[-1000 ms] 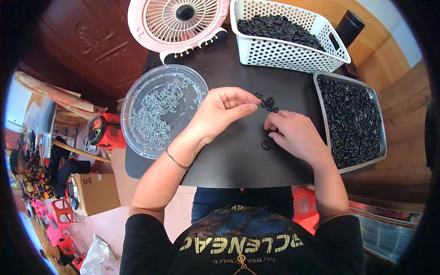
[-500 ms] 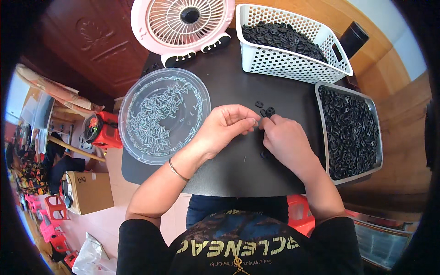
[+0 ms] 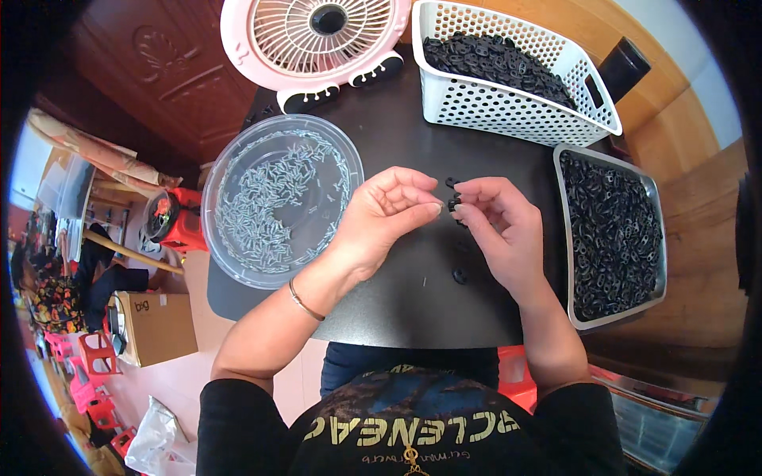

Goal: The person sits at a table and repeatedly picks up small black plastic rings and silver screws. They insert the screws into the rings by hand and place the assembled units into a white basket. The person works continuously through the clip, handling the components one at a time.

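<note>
In the middle of the dark table my right hand [image 3: 508, 226] pinches a small black plastic piece [image 3: 455, 205] between thumb and fingers. Just left of it, my left hand [image 3: 385, 214] has its thumb against its curled fingers; anything in that pinch is too small to make out. The fingertips of both hands face each other, a short gap apart. Another black piece [image 3: 451, 182] lies behind the right fingertips, and a loose black piece [image 3: 459, 276] rests nearer to me. A tiny metal pin [image 3: 424, 281] lies alone on the tabletop.
A round clear tub [image 3: 210, 230] of small metal pins stands left. At right is a metal tray [image 3: 562, 238] heaped with black pieces. A white perforated basket [image 3: 516, 115] of similar pieces stands behind, beside a pink fan [image 3: 238, 47]. The table's front edge [image 3: 413, 346] curves near my body.
My hands have drawn slightly apart. The right hand has turned, its fingers now raised around the black piece. The loose piece nearer to me has come into fuller view.
</note>
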Demonstrator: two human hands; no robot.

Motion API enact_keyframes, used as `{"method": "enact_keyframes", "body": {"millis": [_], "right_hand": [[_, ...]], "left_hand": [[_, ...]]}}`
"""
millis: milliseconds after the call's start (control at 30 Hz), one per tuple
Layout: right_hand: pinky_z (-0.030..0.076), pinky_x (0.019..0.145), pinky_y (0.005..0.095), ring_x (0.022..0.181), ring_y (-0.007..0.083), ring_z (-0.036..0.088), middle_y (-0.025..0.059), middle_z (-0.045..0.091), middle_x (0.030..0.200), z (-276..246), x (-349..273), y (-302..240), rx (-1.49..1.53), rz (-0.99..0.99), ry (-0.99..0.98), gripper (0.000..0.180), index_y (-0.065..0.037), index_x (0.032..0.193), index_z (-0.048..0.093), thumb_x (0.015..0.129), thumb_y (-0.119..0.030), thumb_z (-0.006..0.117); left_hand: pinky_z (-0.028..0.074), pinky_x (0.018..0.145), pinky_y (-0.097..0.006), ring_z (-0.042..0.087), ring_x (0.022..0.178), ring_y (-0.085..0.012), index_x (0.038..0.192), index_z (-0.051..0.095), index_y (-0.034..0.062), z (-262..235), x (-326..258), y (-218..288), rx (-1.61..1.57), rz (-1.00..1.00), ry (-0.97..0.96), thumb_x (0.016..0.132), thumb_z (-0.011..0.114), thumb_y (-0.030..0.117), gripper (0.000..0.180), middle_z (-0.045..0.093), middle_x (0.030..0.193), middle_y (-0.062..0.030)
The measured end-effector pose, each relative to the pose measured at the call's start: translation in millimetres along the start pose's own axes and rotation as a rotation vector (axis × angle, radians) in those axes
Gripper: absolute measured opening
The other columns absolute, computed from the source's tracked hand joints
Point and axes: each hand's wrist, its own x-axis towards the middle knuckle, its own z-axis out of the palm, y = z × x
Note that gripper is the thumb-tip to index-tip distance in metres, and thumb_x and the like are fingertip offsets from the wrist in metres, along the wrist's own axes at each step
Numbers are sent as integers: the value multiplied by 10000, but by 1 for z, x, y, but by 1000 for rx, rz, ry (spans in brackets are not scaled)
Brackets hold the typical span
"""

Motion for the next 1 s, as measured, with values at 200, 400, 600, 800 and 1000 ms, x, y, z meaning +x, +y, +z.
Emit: {"method": "enact_keyframes", "body": {"millis": [200,400,600,800,1000], "right_hand": [[504,635,236,723,130,624,78,626,834,1,-1,4,-7,-13,-19,168,-11,917,607,759,44,588],[502,634,236,719,129,622,75,624,818,1,0,5,-23,-16,0,166,-17,903,613,750,44,593],[497,625,229,700,126,617,71,620,803,2,0,7,-62,-46,8,163,-25,886,618,737,40,601],[490,613,223,678,116,612,65,620,789,5,-2,6,-156,-80,24,148,-27,863,617,731,39,610],[491,613,216,701,94,605,61,617,795,7,-3,10,128,92,-1,104,6,884,590,783,31,584]], "left_hand": [[474,727,-197,587,762,-82,992,533,13,1,1,-1,-11,-21,23,773,585,-81,244,619,813,-34],[474,751,-200,584,795,-76,985,540,21,-2,2,-4,-7,-6,-9,773,604,-58,234,618,826,-29],[475,743,-197,586,778,-73,982,538,20,-1,2,-2,2,-13,-8,774,601,-62,233,619,820,-26],[469,723,-183,579,776,-60,989,527,24,-1,1,-3,54,30,1,767,604,-75,256,614,808,-17],[460,699,-168,570,779,-53,1010,499,9,6,-2,-3,276,235,12,766,596,-90,281,602,831,-22]]}}
